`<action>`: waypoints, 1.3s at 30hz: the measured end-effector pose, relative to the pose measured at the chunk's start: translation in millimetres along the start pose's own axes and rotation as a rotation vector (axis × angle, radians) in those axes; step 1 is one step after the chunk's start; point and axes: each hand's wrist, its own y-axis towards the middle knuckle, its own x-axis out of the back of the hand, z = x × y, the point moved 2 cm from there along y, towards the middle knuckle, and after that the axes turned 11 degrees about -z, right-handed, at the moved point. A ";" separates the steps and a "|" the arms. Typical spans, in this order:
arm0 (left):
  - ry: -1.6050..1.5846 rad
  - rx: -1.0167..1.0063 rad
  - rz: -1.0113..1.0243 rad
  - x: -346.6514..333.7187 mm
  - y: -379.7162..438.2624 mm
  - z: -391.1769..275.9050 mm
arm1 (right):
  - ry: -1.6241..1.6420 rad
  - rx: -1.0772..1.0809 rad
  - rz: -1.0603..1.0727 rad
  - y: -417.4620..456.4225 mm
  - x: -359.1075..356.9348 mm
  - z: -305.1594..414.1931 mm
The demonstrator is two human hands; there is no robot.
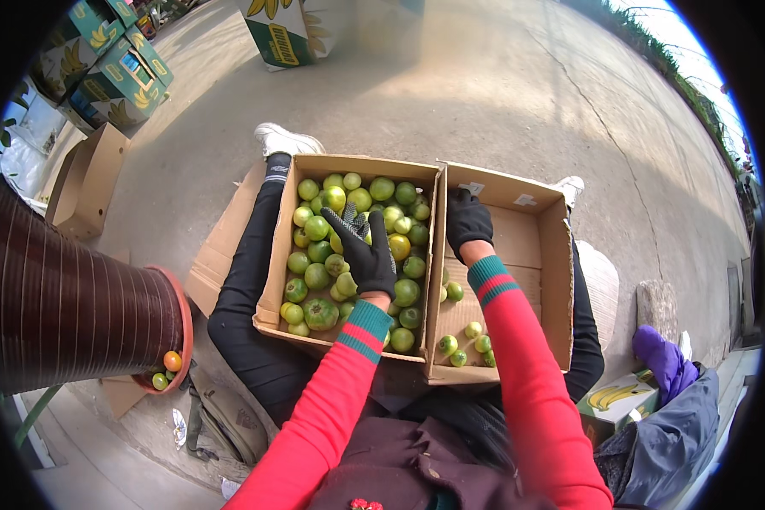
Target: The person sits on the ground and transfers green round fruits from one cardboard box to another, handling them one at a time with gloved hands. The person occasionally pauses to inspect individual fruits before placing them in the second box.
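Note:
Between my outstretched legs, a cardboard box is filled with green tomatoes, a few of them yellowish. Over the middle of this pile is my left hand in a black glove with a dotted palm, fingers spread and nothing visible in them. A second cardboard box adjoins it on the right, with several small green tomatoes at its near left. My right hand, also gloved, is inside that box by its far left corner. Its fingers point away and downward, and whatever they may hold is hidden.
On the left, a ribbed brown pot stands by an orange-rimmed saucer holding a few tomatoes. An open carton and stacked banana boxes are farther back. A bag lies near left; clothing covers a box near right.

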 end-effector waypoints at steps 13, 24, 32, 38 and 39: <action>0.390 -0.669 0.458 -5.6 -21.0 -12.6 | 1.097 -0.647 0.105 -53.7 42.9 -27.8; -0.190 -0.122 0.171 14.7 -6.9 2.5 | 0.732 -0.264 0.058 -88.4 85.6 2.6; -0.721 0.653 -0.479 58.7 48.1 36.0 | 0.393 -0.080 0.304 -118.0 41.7 12.5; -0.279 0.304 0.096 43.1 30.5 23.7 | 0.477 -0.268 0.272 -114.3 28.0 6.4; -0.169 0.179 0.199 38.0 22.3 14.0 | 0.468 -0.309 0.286 -113.9 36.1 8.6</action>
